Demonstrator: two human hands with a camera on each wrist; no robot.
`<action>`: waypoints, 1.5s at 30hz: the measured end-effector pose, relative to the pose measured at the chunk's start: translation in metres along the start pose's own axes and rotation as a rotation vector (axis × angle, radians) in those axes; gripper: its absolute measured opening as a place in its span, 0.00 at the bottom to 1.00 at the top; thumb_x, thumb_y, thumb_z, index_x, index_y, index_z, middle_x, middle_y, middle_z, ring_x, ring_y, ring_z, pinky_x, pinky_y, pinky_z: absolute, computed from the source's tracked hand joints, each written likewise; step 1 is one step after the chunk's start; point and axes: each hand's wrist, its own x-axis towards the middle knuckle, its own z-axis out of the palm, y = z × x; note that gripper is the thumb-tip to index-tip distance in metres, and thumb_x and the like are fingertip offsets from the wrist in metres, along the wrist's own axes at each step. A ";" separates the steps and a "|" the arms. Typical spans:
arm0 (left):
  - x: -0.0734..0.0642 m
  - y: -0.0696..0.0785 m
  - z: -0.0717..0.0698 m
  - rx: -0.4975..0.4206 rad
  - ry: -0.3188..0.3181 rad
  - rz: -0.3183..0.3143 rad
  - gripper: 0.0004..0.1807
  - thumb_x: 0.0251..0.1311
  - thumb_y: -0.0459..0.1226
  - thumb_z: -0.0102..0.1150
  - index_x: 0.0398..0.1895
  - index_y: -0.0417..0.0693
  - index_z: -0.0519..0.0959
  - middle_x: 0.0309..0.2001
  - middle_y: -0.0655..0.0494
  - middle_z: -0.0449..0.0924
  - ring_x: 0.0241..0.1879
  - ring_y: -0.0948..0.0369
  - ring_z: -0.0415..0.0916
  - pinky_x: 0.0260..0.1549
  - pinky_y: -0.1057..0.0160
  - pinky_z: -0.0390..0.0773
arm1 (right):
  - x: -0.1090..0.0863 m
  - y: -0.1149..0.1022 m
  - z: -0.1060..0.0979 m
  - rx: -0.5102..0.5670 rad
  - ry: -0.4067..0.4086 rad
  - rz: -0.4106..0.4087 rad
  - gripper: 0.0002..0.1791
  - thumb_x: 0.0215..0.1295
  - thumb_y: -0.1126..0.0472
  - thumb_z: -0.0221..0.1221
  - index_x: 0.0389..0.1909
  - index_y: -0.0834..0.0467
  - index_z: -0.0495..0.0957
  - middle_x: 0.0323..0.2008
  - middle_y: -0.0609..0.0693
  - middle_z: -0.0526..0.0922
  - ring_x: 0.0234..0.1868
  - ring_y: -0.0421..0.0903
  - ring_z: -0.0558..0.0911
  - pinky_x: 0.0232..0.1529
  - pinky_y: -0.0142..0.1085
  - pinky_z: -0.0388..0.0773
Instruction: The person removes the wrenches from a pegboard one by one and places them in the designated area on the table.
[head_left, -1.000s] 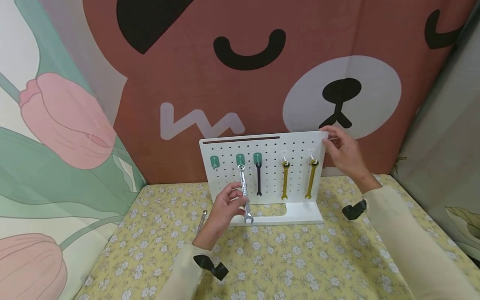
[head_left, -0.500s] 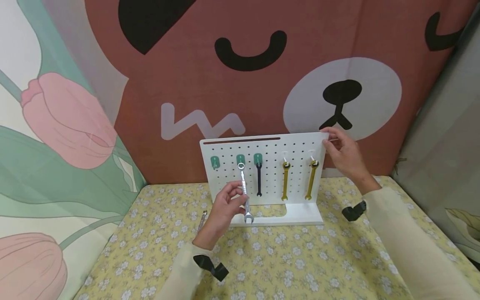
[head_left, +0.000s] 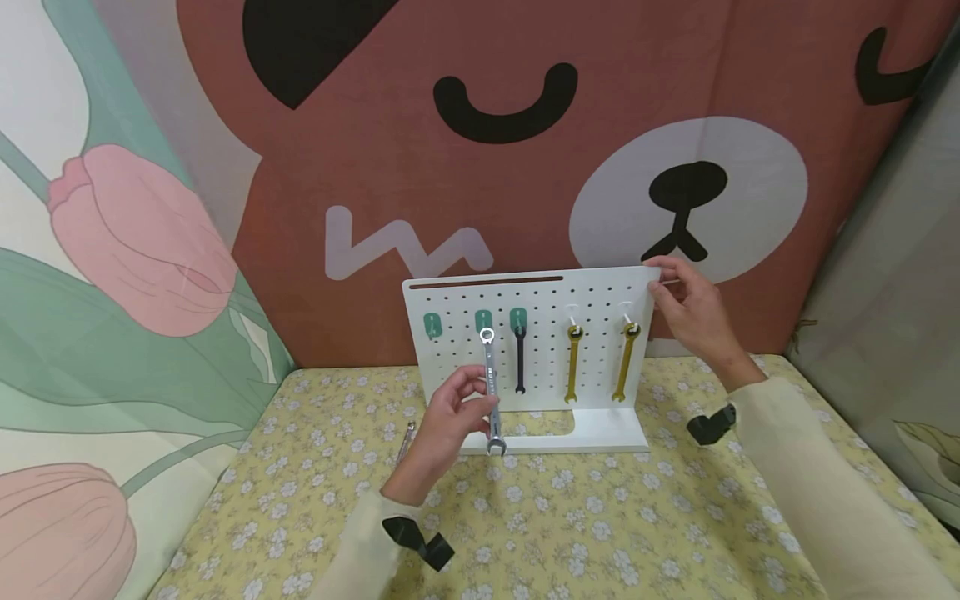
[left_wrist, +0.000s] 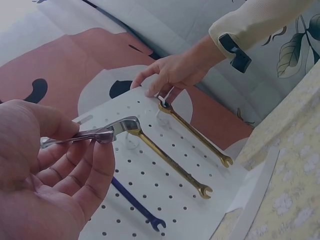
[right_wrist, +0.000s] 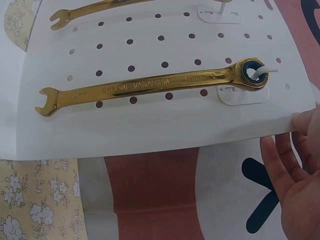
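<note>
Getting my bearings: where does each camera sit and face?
Head: head-worn, facing forward and down at the pegboard; left hand and right hand show.
Left wrist: worn there, looking past the silver wrench at the pegboard; both hands show.
Right wrist: worn there, looking across the pegboard; right hand shows.
Wrist views share gold wrenches.

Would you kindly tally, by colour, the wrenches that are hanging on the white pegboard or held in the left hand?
Gold wrenches, hanging: 2
Dark wrench, hanging: 1
Silver wrench, held in the left hand: 1
Total: 4
</note>
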 end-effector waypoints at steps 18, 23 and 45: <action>-0.034 -0.012 -0.045 0.097 0.107 -0.091 0.19 0.71 0.28 0.58 0.62 0.33 0.69 0.41 0.51 0.74 0.32 0.60 0.79 0.29 0.62 0.82 | -0.001 0.001 0.000 0.007 -0.002 -0.012 0.20 0.80 0.61 0.53 0.69 0.56 0.72 0.49 0.61 0.78 0.42 0.57 0.81 0.37 0.18 0.73; -0.042 -0.012 -0.060 0.127 0.164 -0.112 0.19 0.71 0.27 0.57 0.63 0.35 0.70 0.41 0.49 0.74 0.31 0.60 0.79 0.27 0.62 0.82 | -0.001 0.003 0.000 0.002 -0.005 -0.013 0.20 0.80 0.62 0.53 0.69 0.57 0.72 0.49 0.61 0.78 0.42 0.56 0.81 0.37 0.19 0.74; -0.065 -0.013 -0.113 0.282 0.220 -0.172 0.20 0.70 0.25 0.55 0.63 0.33 0.70 0.39 0.46 0.74 0.29 0.59 0.76 0.24 0.64 0.77 | 0.000 0.001 0.000 0.003 0.013 -0.034 0.20 0.80 0.62 0.54 0.68 0.56 0.73 0.47 0.60 0.79 0.40 0.53 0.81 0.38 0.20 0.75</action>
